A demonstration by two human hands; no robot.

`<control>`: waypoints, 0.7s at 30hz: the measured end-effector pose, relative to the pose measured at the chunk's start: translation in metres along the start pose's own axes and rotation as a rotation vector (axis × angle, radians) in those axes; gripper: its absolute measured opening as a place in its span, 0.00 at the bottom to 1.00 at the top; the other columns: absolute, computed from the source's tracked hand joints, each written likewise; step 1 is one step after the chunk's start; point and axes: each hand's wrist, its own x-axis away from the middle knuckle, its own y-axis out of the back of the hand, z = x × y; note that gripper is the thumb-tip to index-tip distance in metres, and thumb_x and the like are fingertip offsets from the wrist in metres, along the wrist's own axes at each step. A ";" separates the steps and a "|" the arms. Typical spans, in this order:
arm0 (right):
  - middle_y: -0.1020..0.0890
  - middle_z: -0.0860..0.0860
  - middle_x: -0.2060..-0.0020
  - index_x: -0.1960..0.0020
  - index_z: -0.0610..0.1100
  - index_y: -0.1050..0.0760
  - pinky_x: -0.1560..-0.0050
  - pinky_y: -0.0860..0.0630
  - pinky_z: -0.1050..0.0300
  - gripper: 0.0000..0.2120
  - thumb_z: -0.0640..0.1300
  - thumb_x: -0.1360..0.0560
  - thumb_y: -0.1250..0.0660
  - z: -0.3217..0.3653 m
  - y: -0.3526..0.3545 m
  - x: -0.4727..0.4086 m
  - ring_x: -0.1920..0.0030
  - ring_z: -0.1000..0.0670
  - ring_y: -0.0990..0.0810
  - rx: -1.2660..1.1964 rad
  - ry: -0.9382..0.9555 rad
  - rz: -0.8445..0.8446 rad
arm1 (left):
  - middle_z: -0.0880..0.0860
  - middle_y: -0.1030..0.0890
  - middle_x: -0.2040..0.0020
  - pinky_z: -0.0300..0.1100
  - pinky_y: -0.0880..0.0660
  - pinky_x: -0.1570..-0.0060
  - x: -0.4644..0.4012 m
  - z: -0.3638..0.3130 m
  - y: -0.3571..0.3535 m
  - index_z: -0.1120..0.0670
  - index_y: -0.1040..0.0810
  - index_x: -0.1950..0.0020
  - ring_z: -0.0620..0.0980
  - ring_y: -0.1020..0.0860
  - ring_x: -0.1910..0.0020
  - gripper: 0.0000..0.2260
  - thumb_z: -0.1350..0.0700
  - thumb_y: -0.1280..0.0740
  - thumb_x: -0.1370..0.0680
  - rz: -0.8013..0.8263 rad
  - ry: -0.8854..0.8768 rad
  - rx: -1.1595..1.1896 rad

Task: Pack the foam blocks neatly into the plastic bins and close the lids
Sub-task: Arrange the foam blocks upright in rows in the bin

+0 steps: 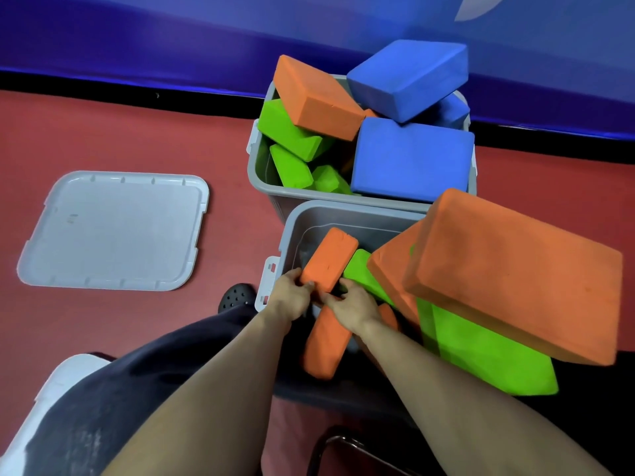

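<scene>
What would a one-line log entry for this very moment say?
hands: left and right both grip orange block | place: near bin | far bin: overfull | lid: off, on floor

A play room or gym is shown: a soft red floor (120, 132), a blue padded wall (206, 36), and bright foam blocks (409, 156) kept in bins (271, 187).

**One head camera, looking steeply down**

A single wide-angle view from the person's head faces forward and down onto the floor (137, 132). Both forearms enter from the bottom edge, close to the lens. The near bin (343, 214) sits at centre, a second bin (271, 187) above it. A wall (171, 36) fills the top of the frame. Straight edges bow outward.
</scene>
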 end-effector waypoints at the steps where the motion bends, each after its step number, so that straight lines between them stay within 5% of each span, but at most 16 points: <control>1: 0.19 0.47 0.34 0.26 0.45 0.29 0.33 0.26 0.52 0.32 0.57 0.25 0.28 -0.001 0.001 0.001 0.33 0.46 0.22 0.003 -0.011 0.005 | 0.55 0.22 0.41 0.34 0.29 0.54 -0.001 0.002 0.001 0.58 0.28 0.27 0.47 0.25 0.52 0.17 0.61 0.37 0.16 0.001 0.003 0.018; 3: 0.20 0.46 0.33 0.25 0.44 0.31 0.32 0.27 0.53 0.32 0.55 0.24 0.28 -0.002 0.004 0.003 0.33 0.46 0.22 -0.008 -0.026 0.038 | 0.52 0.24 0.45 0.40 0.27 0.50 0.000 0.004 0.003 0.55 0.23 0.36 0.50 0.23 0.52 0.11 0.63 0.38 0.16 0.015 0.012 0.055; 7: 0.22 0.46 0.31 0.27 0.41 0.29 0.31 0.30 0.56 0.27 0.51 0.22 0.29 -0.004 0.003 0.004 0.31 0.47 0.24 -0.012 -0.035 0.064 | 0.54 0.20 0.43 0.52 0.25 0.34 0.002 0.014 0.000 0.60 0.28 0.29 0.56 0.20 0.41 0.15 0.61 0.37 0.17 0.088 0.087 0.164; 10: 0.21 0.46 0.32 0.29 0.42 0.26 0.29 0.30 0.53 0.23 0.49 0.22 0.30 -0.005 -0.005 0.016 0.30 0.45 0.25 -0.144 -0.068 -0.087 | 0.54 0.20 0.43 0.48 0.25 0.37 0.017 0.025 -0.006 0.55 0.28 0.33 0.54 0.21 0.42 0.14 0.56 0.33 0.17 0.181 0.169 0.177; 14: 0.19 0.46 0.38 0.34 0.42 0.23 0.32 0.28 0.52 0.19 0.48 0.22 0.30 -0.009 -0.024 0.042 0.34 0.45 0.22 -0.326 -0.053 -0.363 | 0.58 0.24 0.30 0.49 0.28 0.31 0.022 0.038 -0.008 0.59 0.31 0.24 0.56 0.24 0.34 0.26 0.52 0.31 0.19 0.228 0.213 0.148; 18: 0.15 0.45 0.48 0.45 0.42 0.17 0.44 0.25 0.53 0.13 0.50 0.24 0.27 -0.025 -0.027 0.065 0.44 0.43 0.18 -0.297 -0.100 -0.522 | 0.58 0.20 0.34 0.54 0.26 0.32 0.017 0.039 -0.007 0.57 0.26 0.27 0.56 0.21 0.37 0.25 0.49 0.28 0.21 0.220 0.199 0.198; 21: 0.14 0.44 0.56 0.55 0.44 0.16 0.56 0.26 0.55 0.17 0.59 0.24 0.29 -0.044 -0.027 0.069 0.51 0.41 0.16 -0.259 -0.244 -0.355 | 0.57 0.19 0.36 0.54 0.25 0.33 0.016 0.044 -0.009 0.58 0.25 0.28 0.55 0.19 0.39 0.28 0.46 0.27 0.23 0.243 0.178 0.205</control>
